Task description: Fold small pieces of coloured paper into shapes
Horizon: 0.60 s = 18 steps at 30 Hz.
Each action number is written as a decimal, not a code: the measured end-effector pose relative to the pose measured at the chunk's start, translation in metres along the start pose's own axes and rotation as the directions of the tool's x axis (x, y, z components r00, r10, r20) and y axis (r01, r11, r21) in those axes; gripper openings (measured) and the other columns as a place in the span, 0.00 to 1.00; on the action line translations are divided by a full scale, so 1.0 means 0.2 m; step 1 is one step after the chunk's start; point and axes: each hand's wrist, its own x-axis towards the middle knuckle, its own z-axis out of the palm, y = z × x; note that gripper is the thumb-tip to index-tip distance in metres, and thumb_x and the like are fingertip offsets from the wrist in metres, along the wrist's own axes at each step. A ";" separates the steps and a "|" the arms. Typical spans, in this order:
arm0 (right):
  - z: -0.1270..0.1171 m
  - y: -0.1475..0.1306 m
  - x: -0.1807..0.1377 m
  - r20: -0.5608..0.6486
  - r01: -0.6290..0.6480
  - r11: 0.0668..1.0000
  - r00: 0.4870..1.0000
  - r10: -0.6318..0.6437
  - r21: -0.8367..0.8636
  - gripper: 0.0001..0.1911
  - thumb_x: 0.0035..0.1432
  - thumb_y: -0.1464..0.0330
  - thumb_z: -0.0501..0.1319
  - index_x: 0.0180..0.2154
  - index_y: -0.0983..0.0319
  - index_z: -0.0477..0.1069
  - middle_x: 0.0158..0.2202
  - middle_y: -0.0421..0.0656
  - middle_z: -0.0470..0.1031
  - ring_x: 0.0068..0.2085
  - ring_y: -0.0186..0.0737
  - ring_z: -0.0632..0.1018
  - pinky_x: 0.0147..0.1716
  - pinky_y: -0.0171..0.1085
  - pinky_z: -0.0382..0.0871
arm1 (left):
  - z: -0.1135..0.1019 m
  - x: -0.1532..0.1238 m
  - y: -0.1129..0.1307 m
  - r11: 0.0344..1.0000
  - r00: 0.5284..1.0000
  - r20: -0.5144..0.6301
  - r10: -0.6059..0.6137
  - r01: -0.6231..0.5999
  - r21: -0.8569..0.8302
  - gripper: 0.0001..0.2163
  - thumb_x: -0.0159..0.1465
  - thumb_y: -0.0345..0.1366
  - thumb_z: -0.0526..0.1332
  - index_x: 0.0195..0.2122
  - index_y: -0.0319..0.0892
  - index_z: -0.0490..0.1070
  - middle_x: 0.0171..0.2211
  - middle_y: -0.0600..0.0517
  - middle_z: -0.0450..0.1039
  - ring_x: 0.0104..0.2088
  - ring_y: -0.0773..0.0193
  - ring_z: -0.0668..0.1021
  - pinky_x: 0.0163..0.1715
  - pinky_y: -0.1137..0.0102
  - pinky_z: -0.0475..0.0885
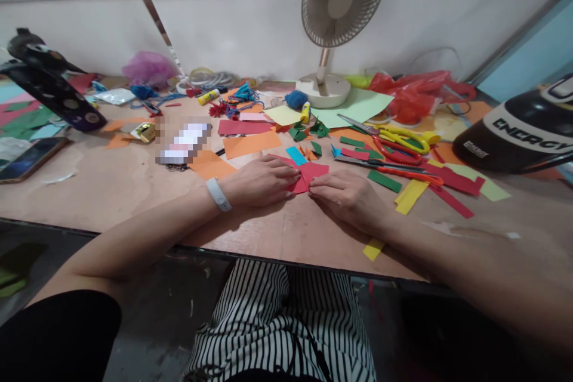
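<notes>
A folded piece of red paper [310, 174] lies on the table in front of me, between my two hands. My left hand [264, 180] rests palm down with its fingers stretched over the left part of the paper, holding it against the tabletop. At the paper's right edge, my right hand [347, 197] has its thumb and fingertips pressed together on the red paper. Just beyond the paper are a small blue strip [296, 155] and orange scraps. Scissors with red handles [398, 151] and a cutter with an orange handle [416, 173] lie to the right of my right hand.
A white fan [323, 91] stands at the back beside a red plastic bag [403, 95]. An ENERGY-labelled jug [505, 131] is at the right; a dark bottle [58, 95] and a phone [31, 158] are at the left. Yellow scissors [409, 136], glue sticks and coloured paper strips lie around.
</notes>
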 end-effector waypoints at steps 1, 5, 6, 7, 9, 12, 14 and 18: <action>0.00 0.00 0.00 -0.003 0.004 1.000 1.000 -0.004 0.004 0.10 0.67 0.71 0.58 0.37 0.64 0.78 0.38 0.47 0.83 0.37 0.42 0.81 0.38 0.42 0.76 | 0.00 0.00 0.00 1.000 1.000 -0.001 -0.001 0.001 -0.002 0.16 0.72 0.42 0.53 0.53 0.41 0.72 0.52 0.45 0.76 0.53 0.55 0.77 0.56 0.58 0.67; 0.00 0.02 0.00 0.003 0.016 1.000 1.000 -0.016 0.014 0.11 0.68 0.71 0.56 0.37 0.63 0.78 0.38 0.47 0.83 0.38 0.41 0.81 0.39 0.42 0.77 | 0.00 0.00 0.00 1.000 1.000 -0.003 -0.004 0.004 -0.004 0.16 0.72 0.43 0.54 0.52 0.41 0.73 0.52 0.44 0.76 0.52 0.55 0.77 0.56 0.58 0.68; 0.01 0.02 0.00 0.003 0.021 1.000 1.000 -0.021 0.014 0.11 0.68 0.71 0.56 0.38 0.63 0.78 0.38 0.47 0.83 0.38 0.41 0.81 0.39 0.42 0.77 | 0.00 0.00 0.00 1.000 1.000 -0.004 -0.003 0.003 0.001 0.16 0.72 0.43 0.53 0.53 0.40 0.73 0.52 0.45 0.76 0.52 0.55 0.77 0.56 0.58 0.68; 0.01 0.02 -0.01 0.002 0.026 1.000 1.000 -0.026 0.013 0.11 0.68 0.71 0.56 0.38 0.64 0.78 0.38 0.47 0.83 0.38 0.42 0.82 0.39 0.42 0.77 | -0.01 0.00 0.00 1.000 1.000 -0.002 0.000 0.000 0.008 0.16 0.72 0.43 0.53 0.53 0.40 0.72 0.52 0.45 0.76 0.52 0.55 0.77 0.56 0.58 0.68; 0.01 0.02 -0.01 -0.001 0.026 1.000 1.000 -0.026 0.009 0.11 0.68 0.71 0.56 0.38 0.64 0.78 0.38 0.47 0.83 0.37 0.41 0.81 0.38 0.41 0.77 | -0.01 0.01 0.00 1.000 1.000 0.006 0.009 -0.009 0.028 0.17 0.72 0.43 0.53 0.54 0.40 0.72 0.53 0.45 0.75 0.53 0.56 0.76 0.58 0.58 0.67; 0.02 0.03 -0.01 0.013 0.017 1.000 1.000 -0.017 0.005 0.11 0.68 0.72 0.56 0.38 0.63 0.78 0.37 0.46 0.83 0.36 0.40 0.81 0.38 0.40 0.77 | -0.01 0.00 -0.01 0.998 1.000 0.017 0.019 -0.020 0.064 0.16 0.72 0.43 0.53 0.54 0.41 0.72 0.54 0.45 0.74 0.54 0.56 0.76 0.61 0.57 0.65; 0.02 0.03 -0.01 0.022 0.015 1.000 1.000 -0.015 0.005 0.11 0.68 0.72 0.56 0.37 0.63 0.78 0.37 0.46 0.83 0.36 0.40 0.81 0.38 0.40 0.77 | -0.01 0.00 -0.02 0.997 1.000 0.012 0.020 -0.020 0.072 0.16 0.72 0.44 0.53 0.54 0.42 0.72 0.54 0.45 0.74 0.54 0.56 0.75 0.62 0.56 0.63; 0.02 0.03 -0.01 0.021 -0.013 0.999 1.000 0.012 0.041 0.10 0.67 0.72 0.57 0.37 0.64 0.77 0.37 0.47 0.82 0.35 0.39 0.81 0.37 0.38 0.77 | -0.02 -0.01 -0.04 1.000 1.000 -0.002 0.022 -0.022 0.001 0.16 0.71 0.45 0.55 0.53 0.43 0.72 0.54 0.46 0.73 0.54 0.56 0.74 0.63 0.55 0.61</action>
